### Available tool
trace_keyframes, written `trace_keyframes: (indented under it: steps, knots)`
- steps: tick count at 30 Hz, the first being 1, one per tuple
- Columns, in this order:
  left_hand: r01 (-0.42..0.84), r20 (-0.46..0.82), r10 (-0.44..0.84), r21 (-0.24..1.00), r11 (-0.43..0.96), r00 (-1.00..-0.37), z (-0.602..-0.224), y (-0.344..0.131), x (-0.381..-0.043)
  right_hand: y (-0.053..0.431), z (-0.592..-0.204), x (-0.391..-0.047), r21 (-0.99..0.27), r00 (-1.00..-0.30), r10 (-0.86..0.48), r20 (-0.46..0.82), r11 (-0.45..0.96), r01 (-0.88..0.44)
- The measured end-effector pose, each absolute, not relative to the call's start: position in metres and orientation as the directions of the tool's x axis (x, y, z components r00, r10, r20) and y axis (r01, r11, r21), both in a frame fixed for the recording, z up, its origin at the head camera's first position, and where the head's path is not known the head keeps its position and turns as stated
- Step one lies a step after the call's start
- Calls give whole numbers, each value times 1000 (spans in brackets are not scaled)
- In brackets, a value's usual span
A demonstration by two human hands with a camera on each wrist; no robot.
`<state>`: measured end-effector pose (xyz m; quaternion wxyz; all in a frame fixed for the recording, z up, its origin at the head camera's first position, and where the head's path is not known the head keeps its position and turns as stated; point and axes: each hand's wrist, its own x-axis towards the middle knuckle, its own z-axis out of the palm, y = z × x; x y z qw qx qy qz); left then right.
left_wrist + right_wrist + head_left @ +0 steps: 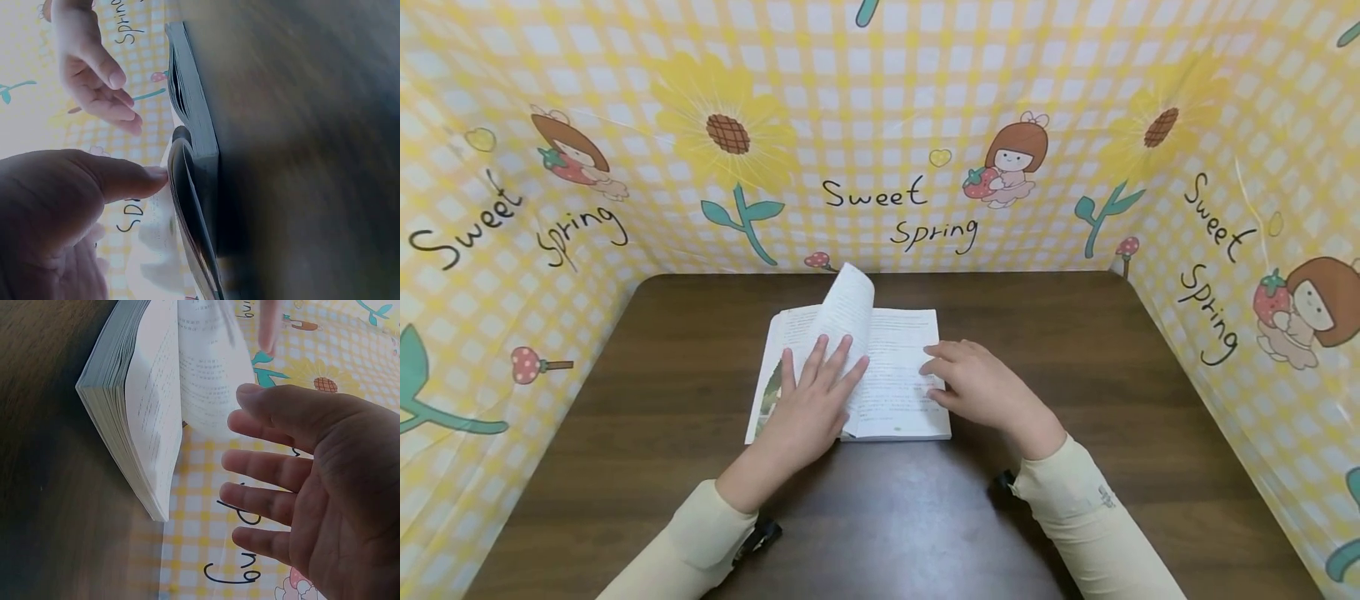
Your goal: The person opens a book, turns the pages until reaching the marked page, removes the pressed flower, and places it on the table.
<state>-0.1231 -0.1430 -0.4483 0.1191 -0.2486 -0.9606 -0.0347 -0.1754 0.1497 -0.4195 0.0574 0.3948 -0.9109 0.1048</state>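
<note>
An open book (898, 375) lies on the brown table, and one of its pages (847, 304) stands up, curled over toward the left side. My left hand (808, 404), fingers spread and straight, presses on that turning page and the left half. In the left wrist view its thumb (134, 178) touches the bowed pages near the spine. My right hand (981, 383) is at the book's right edge with fingers loosely bent. The right wrist view shows that hand (325, 475) holding nothing, beside the thick block of pages (115, 381). Part of a picture shows on the left page.
The dark wooden table (895, 508) spreads around the book. A yellow checked cloth (865, 100) with flowers and lettering rises behind and on both sides. Black wrist straps (760, 536) show beneath the cream sleeves (688, 537).
</note>
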Motion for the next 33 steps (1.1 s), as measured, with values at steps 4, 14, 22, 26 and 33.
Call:
trace_keyframes:
  steps: [4, 14, 22, 26, 33]
  knots:
    - [501, 195, 486, 32, 865, -852, -448, -148, -124, 148, -418, -175, -150, -686, -712, 149, 669, -728]
    - [503, 70, 498, 148, 852, -864, -444, -156, -124, 147, -418, -174, -157, -685, -720, 114, 667, -728]
    - [500, -33, 517, 211, 840, -855, -447, -163, -126, 146, -418, -176, -161, -685, -724, 84, 668, -726]
    - [479, -90, 506, 219, 850, -858, -447, -164, -125, 145, -421, -174, -142, -664, -743, 81, 651, -746]
    - [460, -120, 497, 245, 854, -859, -449, -165, -127, 146, -430, -171, -128, -652, -756, 62, 642, -756]
